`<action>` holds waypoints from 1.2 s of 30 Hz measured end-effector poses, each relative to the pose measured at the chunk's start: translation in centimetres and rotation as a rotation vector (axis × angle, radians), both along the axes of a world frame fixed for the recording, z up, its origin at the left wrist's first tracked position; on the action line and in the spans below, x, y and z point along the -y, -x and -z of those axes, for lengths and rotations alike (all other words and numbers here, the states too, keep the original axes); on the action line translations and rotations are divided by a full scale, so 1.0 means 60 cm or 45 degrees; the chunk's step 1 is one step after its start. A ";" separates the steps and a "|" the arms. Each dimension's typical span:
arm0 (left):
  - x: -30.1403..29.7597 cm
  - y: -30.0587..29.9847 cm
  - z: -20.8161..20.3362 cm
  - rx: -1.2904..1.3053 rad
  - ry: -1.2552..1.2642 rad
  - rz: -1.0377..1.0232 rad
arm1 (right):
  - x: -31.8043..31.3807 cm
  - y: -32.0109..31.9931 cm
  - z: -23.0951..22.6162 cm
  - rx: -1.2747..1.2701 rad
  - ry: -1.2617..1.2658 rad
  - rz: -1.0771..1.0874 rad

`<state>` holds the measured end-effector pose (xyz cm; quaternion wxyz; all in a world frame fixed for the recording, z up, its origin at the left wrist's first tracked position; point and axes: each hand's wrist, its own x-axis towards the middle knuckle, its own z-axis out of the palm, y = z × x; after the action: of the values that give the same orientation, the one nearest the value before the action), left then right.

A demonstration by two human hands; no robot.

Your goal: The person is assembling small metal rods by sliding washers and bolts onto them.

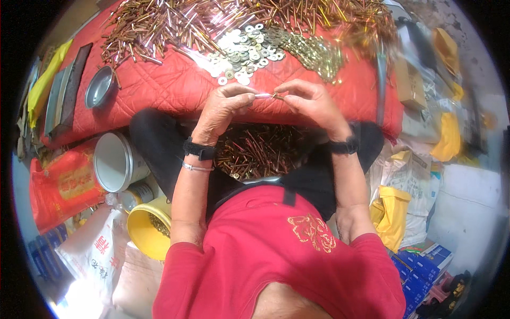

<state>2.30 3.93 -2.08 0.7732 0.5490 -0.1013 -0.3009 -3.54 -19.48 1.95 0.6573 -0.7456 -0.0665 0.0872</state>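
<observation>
Both hands are pinching one small screw (270, 96) above the red quilted worktop (175, 87): left hand (223, 109) and right hand (311, 103) clamping opposite ends. Keeping it level probably helps the near washers (247, 50) slide on.

A bare band of red quilted cloth (175, 90) lies open between the washer pile (249, 50) and the near edge, giving room left of the left hand (223, 109); the heap of brass nails (159, 24) blocks the far side; a small metal bowl (99, 86) sits at the cloth's left end. Below, finished nails (260, 151) fill the lap; a white tin (114, 162) and yellow bucket (146, 228) crowd the left side; bags (404, 196) crowd the right, beside the right hand (313, 103).
</observation>
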 end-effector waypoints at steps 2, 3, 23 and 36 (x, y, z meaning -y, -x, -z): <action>-0.001 0.000 0.000 0.015 -0.063 0.016 | 0.005 -0.001 0.002 -0.033 -0.007 -0.028; -0.001 0.001 -0.005 0.032 -0.124 0.024 | 0.008 -0.001 0.000 -0.034 0.034 -0.084; 0.034 -0.021 0.007 -0.115 0.033 -0.054 | 0.010 -0.006 0.027 -0.032 0.016 0.165; 0.033 -0.030 0.008 0.000 -0.112 0.046 | 0.030 -0.013 0.017 -0.226 -0.080 0.007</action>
<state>4.13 1.93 -2.59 0.7429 0.5804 -0.0977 -0.3190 -2.76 -21.29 0.92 0.6841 -0.7140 -0.0084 0.1489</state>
